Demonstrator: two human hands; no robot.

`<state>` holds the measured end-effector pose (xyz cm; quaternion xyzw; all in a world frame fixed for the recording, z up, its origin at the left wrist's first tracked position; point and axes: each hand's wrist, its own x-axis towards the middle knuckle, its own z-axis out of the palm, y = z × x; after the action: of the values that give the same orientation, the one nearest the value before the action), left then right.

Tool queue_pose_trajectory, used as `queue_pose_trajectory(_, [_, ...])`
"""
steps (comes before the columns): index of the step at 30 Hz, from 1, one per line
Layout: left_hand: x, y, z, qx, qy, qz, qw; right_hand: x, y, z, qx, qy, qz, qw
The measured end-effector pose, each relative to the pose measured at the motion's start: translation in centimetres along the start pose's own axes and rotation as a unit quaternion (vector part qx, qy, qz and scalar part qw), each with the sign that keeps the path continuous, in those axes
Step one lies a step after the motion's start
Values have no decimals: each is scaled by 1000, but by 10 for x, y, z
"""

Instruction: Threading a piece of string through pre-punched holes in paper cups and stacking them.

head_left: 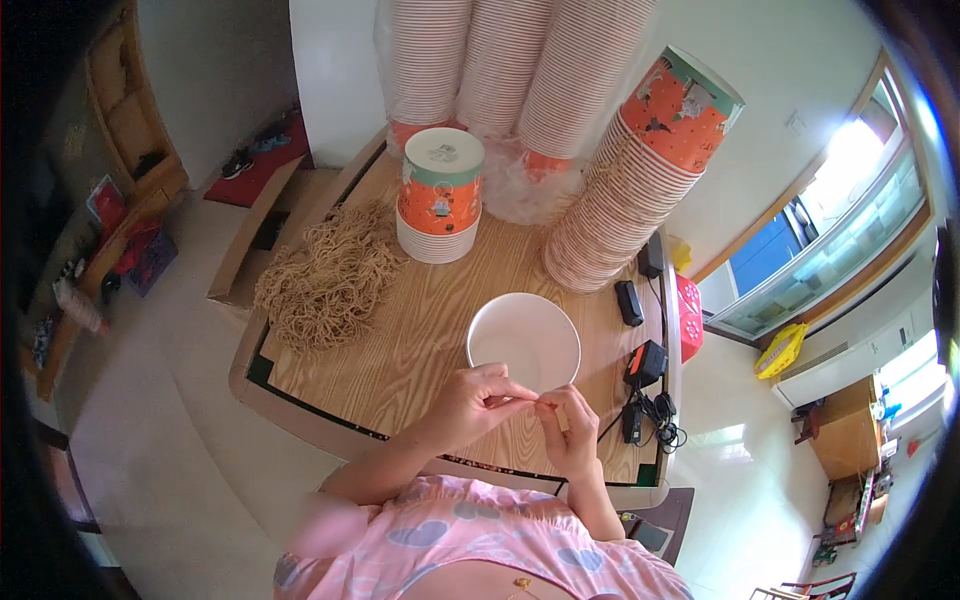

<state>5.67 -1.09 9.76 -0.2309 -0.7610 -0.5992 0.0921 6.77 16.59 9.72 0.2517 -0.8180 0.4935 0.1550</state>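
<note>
Pink patterned clothing (430,520) close by near edge of desk (425,325). Left hand (478,408), right hand (568,430): each grip pinched closed, fingertips meeting; whether thin strand sits between, cannot tell from here. White tub (520,335), mouth up, right of desk's middle, beside fingers; looks light, so stray knuckle could tip it. Cables (657,415) by right edge might snag wrist. Twine heap (330,275) near left edge: loose loops, tangle likely if yanked. Tall tub stack (625,200) toward far right corner looks tilted; bump could topple it.
</note>
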Motion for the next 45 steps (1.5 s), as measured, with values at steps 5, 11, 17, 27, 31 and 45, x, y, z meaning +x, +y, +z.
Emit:
queue_pose_trajectory(5, [27,7,1,62,10,41,997,15,6,-5,-24,3,18,1000])
queue_pose_trajectory(11, [77,-14,19,156,-9,111,982,44,40,-9,-18,86,81,993])
queue_pose_trajectory(17, [98,-86,36,183,-52,-46,981,49,112,-7,45,156,155,974])
queue_pose_trajectory(27, [103,-97,48,202,-34,-64,977,41,143,1,211,107,252,938])
queue_pose_trajectory(31, [102,-97,50,206,-54,-84,973,42,137,3,211,119,256,936])
queue_pose_trajectory(45, [101,-96,53,250,-53,-65,965,36,139,1,217,108,244,939])
